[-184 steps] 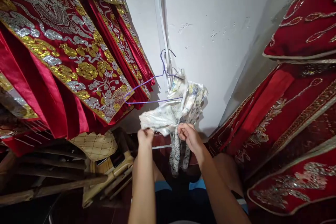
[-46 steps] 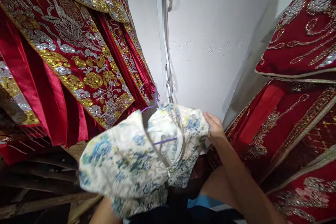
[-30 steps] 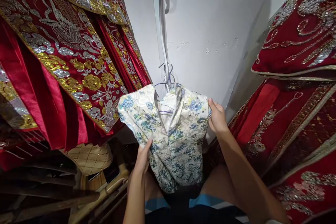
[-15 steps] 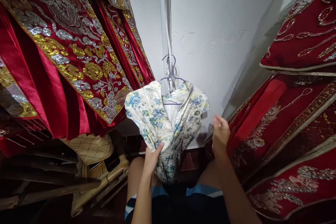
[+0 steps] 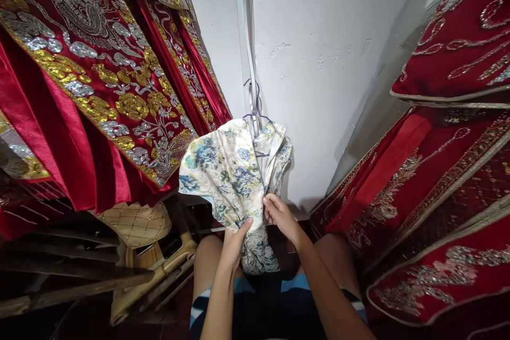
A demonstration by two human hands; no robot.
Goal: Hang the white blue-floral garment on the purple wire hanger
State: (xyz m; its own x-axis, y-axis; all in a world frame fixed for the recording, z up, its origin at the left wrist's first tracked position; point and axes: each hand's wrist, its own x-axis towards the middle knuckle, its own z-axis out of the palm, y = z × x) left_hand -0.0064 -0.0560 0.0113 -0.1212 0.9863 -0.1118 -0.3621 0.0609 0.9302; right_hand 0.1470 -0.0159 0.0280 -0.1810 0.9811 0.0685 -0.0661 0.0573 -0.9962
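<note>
A white dress with blue floral print (image 5: pixel 235 170) hangs in front of me on a thin purple wire hanger (image 5: pixel 257 109). My left hand (image 5: pixel 236 239) grips its waist from the left, thumb on the front and fingers hidden behind the cloth. At the front edge on the right, my right hand (image 5: pixel 279 213) is closed with fingertips pinching the fabric. The dress is turned, so its left shoulder spreads wide toward the left while the right side is folded away. Below my hands the skirt hangs gathered between my knees.
Red garments with gold and silver sequins (image 5: pixel 131 106) hang at the left. More beaded red garments (image 5: pixel 402 196) hang along the right. A white strap (image 5: pixel 249 26) runs down the pale wall (image 5: pixel 319 79) to the hanger. A wooden chair with a quilted seat (image 5: pixel 135 226) stands lower left.
My right hand has come in from the right and closed on the dress front. The dress has twisted, its right shoulder drawing inward. My left hand keeps its hold.
</note>
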